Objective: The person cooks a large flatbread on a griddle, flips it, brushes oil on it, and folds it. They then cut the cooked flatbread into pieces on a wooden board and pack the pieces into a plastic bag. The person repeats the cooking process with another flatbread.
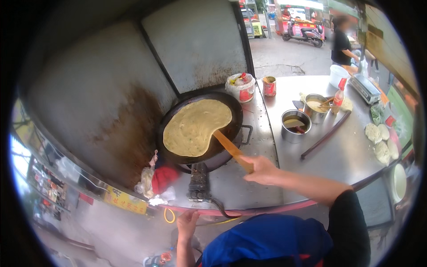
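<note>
A large flat round of dough point(195, 128) lies in a wide black pan point(235, 115), its near right edge pushed inward beside a flat wooden stick point(230, 147). My right hand point(263, 169) grips the stick's near end, and its far tip meets the dough's edge. Below the counter's near edge, my left hand point(187, 221) hangs with its fingers drawn together; nothing shows in it. A dark metal burner fitting point(198, 182) with a curved hose stands just in front of the pan.
Right of the pan are two steel pots point(296, 133) point(315, 115), a sauce bottle point(338, 98), a dark rolling pin point(325, 135), dough pieces point(382, 152) and a scale point(364, 88). A lined bucket point(241, 90) stands behind; a red cloth point(165, 178) lies left. A person point(342, 46) stands beyond.
</note>
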{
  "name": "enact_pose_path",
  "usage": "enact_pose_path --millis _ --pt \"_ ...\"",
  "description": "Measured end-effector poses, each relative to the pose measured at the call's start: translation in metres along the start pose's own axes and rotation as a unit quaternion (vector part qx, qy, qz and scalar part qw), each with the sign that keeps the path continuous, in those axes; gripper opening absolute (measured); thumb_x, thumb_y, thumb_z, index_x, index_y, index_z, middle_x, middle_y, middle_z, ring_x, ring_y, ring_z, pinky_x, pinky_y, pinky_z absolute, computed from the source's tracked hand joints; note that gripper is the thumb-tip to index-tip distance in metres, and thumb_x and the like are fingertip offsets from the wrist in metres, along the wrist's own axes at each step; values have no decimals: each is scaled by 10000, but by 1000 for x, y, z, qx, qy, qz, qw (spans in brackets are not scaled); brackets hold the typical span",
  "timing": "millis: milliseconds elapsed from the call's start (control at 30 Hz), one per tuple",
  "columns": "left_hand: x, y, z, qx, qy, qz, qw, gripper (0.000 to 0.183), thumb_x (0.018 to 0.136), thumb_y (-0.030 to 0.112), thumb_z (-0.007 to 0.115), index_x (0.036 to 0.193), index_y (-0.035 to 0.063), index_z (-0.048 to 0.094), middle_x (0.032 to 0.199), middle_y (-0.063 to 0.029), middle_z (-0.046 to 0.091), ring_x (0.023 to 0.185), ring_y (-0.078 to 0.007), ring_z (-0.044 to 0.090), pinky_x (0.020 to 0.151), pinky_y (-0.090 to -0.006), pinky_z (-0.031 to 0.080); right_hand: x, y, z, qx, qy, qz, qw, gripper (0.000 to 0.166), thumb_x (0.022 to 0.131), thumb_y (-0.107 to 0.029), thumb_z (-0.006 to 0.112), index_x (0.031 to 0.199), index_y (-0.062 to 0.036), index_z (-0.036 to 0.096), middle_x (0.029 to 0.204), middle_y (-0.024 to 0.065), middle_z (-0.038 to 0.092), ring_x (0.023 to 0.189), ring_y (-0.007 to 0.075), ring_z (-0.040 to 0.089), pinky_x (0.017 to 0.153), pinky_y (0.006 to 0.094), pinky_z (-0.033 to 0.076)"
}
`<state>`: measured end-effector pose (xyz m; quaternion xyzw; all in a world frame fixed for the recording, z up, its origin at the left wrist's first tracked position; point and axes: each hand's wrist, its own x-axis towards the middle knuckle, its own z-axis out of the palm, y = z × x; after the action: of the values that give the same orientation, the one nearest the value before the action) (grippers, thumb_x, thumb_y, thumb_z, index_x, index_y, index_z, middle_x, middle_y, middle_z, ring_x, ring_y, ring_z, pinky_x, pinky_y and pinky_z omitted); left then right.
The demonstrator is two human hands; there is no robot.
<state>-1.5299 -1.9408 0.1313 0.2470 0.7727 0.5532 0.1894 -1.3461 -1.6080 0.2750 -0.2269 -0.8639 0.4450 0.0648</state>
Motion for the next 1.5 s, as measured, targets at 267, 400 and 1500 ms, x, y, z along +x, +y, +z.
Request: enact_pose_path --millis 267,400,1500 --pt "-52 -7 -17 -52 47 -72 995 234 917 86 690 1096 -64 700 897 -109 731 810 -142 672 750 -274 534 148 -226 -86 477 -122 -92 866 254 844 -109 804 1052 -23 686 1055 89 617 772 163 620 630 203 593" --pt "-64 -10 -23 -75 87 -85 990 234 913 99 688 1071 -74 700 880 -100 725 791 -134 654 722 -267 520 215 -318 -107 434 6 -61 899 458 797 -203 839 1178 -52 634 1250 166 564 893 293 627 632 340 603" --pt "327 50 -35 436 -21 250 864 235 854 260 650 940 63 745 932 -191 722 864 -325 710 759 -428 561 -105 -57 -127 -349 201 112 909 488 782 -153 756 1257 -118 652 885 164 708 802 309 690 772 405 544"
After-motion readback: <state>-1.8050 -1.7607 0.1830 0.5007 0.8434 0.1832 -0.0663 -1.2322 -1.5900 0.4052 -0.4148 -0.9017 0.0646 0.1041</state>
